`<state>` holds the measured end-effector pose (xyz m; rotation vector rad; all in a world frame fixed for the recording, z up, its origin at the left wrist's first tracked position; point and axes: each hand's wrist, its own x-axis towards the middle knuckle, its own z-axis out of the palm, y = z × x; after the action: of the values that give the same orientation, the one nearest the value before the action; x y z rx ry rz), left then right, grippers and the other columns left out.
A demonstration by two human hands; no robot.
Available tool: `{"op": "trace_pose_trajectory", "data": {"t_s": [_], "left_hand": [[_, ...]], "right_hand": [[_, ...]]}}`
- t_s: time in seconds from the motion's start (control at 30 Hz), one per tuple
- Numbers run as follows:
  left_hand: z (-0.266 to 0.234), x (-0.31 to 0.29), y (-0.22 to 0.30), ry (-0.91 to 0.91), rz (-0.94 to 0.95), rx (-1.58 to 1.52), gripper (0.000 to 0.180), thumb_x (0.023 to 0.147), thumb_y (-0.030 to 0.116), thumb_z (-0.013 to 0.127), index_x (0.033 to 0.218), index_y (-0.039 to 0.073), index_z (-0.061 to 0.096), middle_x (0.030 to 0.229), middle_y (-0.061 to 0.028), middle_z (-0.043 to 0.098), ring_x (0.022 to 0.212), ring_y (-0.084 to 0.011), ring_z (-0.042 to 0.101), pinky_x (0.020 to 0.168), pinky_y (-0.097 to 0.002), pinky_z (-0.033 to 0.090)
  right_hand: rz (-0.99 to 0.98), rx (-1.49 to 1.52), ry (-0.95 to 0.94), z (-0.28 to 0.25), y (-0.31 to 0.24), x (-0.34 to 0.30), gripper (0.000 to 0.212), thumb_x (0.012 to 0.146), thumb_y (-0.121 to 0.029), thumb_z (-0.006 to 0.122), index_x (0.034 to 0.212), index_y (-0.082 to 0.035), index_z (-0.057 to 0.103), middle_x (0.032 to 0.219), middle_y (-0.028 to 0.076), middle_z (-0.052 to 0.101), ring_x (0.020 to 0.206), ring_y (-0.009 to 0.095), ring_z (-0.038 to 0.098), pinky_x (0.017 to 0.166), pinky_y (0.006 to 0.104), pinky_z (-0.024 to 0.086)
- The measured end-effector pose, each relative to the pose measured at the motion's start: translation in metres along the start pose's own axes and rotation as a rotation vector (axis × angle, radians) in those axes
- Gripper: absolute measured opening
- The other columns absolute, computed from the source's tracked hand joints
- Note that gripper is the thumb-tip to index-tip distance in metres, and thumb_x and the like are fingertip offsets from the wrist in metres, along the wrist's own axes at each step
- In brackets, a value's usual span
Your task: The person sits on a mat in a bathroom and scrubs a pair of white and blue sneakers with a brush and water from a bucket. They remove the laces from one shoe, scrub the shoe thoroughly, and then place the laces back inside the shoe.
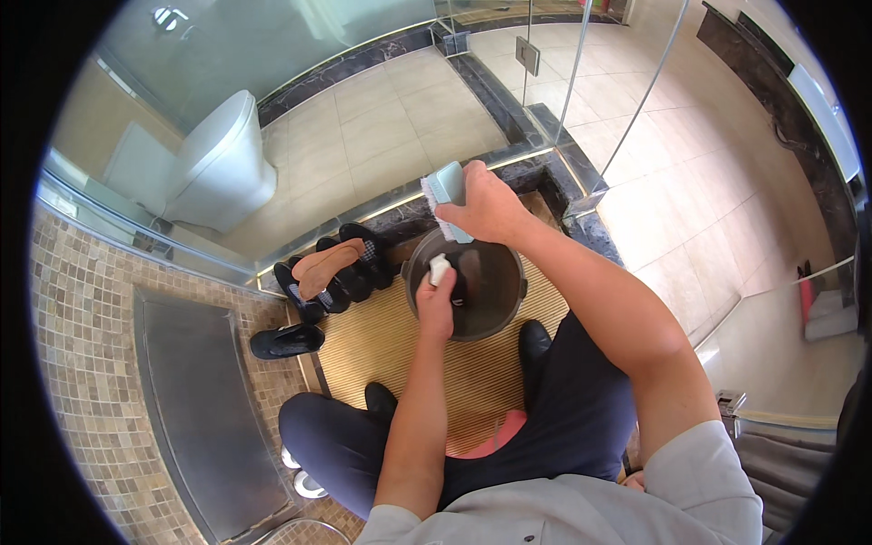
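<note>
My right hand (491, 207) grips a light blue scrub brush (445, 184) with white bristles, held over the far rim of a round dark tub (415, 313). Lower, above the tub's left half, the fingers of my left hand (436, 304) close on a small white block (439, 269); its exact kind is unclear. Just beside that hand a black item (458, 289) shows inside the tub, partly hidden. Several black shoes (352, 282) stand in a row left of the tub, with tan insoles (329, 265) laid across them. One more black shoe (286, 341) lies nearer me.
Under the tub lies a ribbed yellowish mat (363, 343), and part of a pink seat (490, 436) shows between my legs. A dark stone curb (400, 211) runs behind. Beyond it stand a white toilet (218, 168) and glass panels (627, 100). A dark panel (204, 400) sits at left.
</note>
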<state>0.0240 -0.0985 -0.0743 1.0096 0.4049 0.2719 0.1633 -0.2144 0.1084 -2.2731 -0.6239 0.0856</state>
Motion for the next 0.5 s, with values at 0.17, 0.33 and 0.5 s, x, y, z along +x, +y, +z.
{"op": "trace_pose_trajectory", "data": {"t_s": [0.17,0.33,0.5], "left_hand": [[0.008,-0.007,-0.034,-0.316,0.01,0.56,0.023,0.093,0.017,0.074,0.104,-0.001,0.067,0.089,-0.002,0.067,0.084,-0.0103,0.056,0.079,-0.0284,0.047],[-0.007,-0.002,-0.074,-0.455,0.331,1.007,0.034,0.088,0.025,0.074,0.107,-0.002,0.066,0.091,-0.0203,0.069,0.094,-0.0383,0.064,0.088,-0.0454,0.049],[0.015,0.005,-0.061,-0.454,0.226,1.217,0.036,0.089,0.025,0.07,0.115,0.0,0.064,0.1,-0.0223,0.069,0.101,-0.0392,0.065,0.089,-0.0438,0.05]], "right_hand": [[0.032,-0.034,-0.081,-0.02,0.009,-0.01,0.075,0.079,-0.039,0.08,0.122,0.015,0.049,0.113,0.032,0.064,0.108,0.042,0.065,0.09,0.0434,0.052],[0.006,-0.015,-0.128,-0.026,0.007,-0.014,0.074,0.08,-0.037,0.078,0.123,0.015,0.048,0.111,0.032,0.063,0.106,0.042,0.065,0.091,0.0435,0.052],[0.006,-0.027,-0.151,-0.03,0.005,-0.018,0.072,0.082,-0.036,0.077,0.124,0.014,0.048,0.112,0.032,0.063,0.106,0.042,0.064,0.092,0.0431,0.051]]}}
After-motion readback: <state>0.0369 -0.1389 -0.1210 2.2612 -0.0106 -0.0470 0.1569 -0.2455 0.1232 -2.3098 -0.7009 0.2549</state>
